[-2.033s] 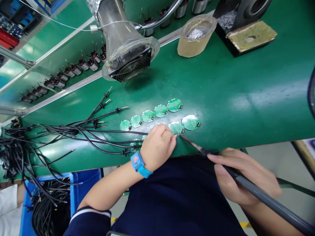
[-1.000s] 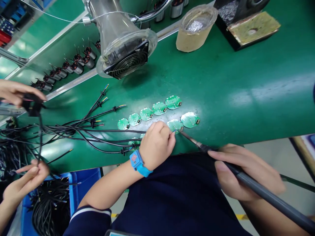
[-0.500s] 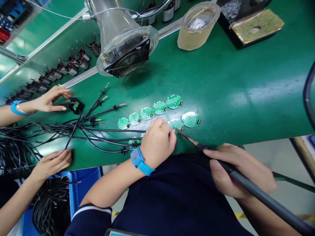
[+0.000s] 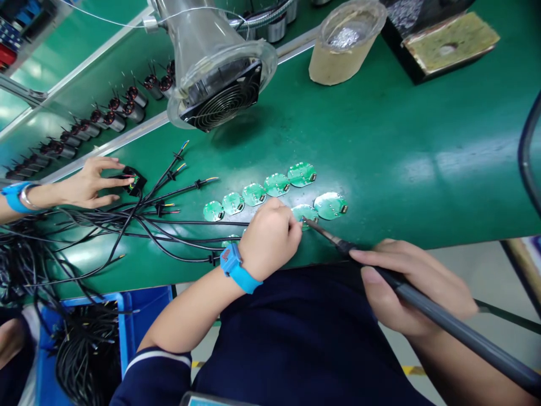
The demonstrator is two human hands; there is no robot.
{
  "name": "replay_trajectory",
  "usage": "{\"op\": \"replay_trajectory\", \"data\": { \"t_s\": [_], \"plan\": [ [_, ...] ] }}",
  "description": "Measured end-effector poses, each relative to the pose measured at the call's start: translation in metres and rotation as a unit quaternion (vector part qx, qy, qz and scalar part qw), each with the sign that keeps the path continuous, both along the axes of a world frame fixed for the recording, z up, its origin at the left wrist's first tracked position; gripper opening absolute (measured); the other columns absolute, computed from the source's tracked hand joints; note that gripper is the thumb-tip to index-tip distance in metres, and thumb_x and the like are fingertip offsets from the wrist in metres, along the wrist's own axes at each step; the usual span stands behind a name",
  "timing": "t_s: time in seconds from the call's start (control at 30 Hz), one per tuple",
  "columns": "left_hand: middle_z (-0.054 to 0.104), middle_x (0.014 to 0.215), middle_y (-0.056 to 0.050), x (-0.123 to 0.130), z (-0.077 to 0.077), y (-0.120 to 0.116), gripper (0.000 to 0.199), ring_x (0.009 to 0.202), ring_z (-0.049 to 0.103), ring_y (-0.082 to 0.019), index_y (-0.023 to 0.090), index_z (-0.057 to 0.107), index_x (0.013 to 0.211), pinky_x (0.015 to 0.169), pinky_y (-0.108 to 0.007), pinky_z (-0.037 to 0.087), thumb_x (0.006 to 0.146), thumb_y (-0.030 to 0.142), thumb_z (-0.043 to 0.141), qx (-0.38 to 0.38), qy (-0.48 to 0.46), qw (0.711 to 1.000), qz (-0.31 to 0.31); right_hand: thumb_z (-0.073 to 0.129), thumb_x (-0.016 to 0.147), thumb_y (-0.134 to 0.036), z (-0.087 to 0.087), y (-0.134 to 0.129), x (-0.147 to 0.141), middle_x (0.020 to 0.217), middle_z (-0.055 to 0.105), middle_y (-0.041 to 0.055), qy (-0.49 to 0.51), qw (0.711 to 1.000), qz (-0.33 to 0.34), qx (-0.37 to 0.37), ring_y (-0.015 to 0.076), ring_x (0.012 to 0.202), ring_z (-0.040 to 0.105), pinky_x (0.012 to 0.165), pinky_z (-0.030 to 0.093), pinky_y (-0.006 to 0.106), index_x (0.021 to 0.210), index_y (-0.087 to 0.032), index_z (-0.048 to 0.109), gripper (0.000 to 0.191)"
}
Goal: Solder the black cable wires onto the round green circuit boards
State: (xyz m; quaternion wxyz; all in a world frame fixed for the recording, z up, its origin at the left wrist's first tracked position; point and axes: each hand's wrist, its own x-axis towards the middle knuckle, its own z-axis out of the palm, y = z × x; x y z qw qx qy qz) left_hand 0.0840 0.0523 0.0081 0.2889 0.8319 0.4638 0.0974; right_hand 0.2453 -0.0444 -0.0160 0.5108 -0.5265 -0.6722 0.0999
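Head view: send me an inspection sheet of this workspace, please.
Surface: green bench, glossy with reflections.
Job's things: five green boards in the far row; near row partly hidden by the left hand.
Clutter: tub and sponge toward the far edge.
Hands: left pinches a wire end at a near-row board; right hand holds the soldering iron, its tip there.
Cables: black cables piled leftward, some hanging toward the blue bin.
Surroundings: co-worker's hand at a black housing; fan above the bench.
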Motion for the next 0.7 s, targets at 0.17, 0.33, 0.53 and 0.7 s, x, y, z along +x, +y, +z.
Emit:
{"op": "replay_trajectory", "data": {
  "t_s": [0.17,0.33,0.53,0.7],
  "plan": [
    [0.057,0.067,-0.005,0.002,0.003,0.004,0.020,0.076,0.056,-0.017,0.015,0.054,0.058,0.072,-0.031,0.048,0.076,0.008,0.057,-0.024,0.018,1.000,-0.002,0.054,0.076,-0.008,0.002,0.001,0.002,0.066,0.056,0.0017,-0.017,1.000,0.009,-0.003,0.0110,0.056,0.053,0.051,0.044,0.025,0.090,-0.017,0.061,0.018],
    [0.058,0.068,-0.005,0.005,0.006,0.008,0.020,0.076,0.057,-0.017,0.015,0.055,0.058,0.072,-0.030,0.049,0.076,0.008,0.051,-0.034,0.046,0.998,-0.001,0.052,0.078,-0.011,0.005,0.002,0.002,0.065,0.053,0.0005,-0.025,0.999,0.013,-0.029,0.0109,0.056,0.052,0.048,0.043,0.025,0.090,-0.019,0.060,0.017],
    [0.056,0.064,-0.005,0.009,0.010,0.013,0.020,0.078,0.057,-0.018,0.015,0.054,0.057,0.074,-0.031,0.049,0.075,0.009,0.049,-0.061,0.093,0.994,-0.017,0.053,0.077,-0.011,0.000,-0.002,0.005,0.066,0.055,0.0013,0.037,0.999,-0.013,-0.030,0.0117,0.056,0.052,0.051,0.042,0.028,0.089,-0.020,0.062,0.018],
    [0.053,0.060,-0.004,0.012,0.012,0.017,0.019,0.076,0.057,-0.019,0.015,0.055,0.058,0.071,-0.031,0.049,0.075,0.011,0.047,-0.084,0.135,0.987,-0.024,0.056,0.075,-0.017,-0.007,-0.003,0.014,0.049,0.047,-0.0011,0.111,0.991,-0.073,-0.035,0.0157,0.051,0.052,0.049,0.041,0.032,0.080,-0.022,0.064,0.011]
  ]
}}
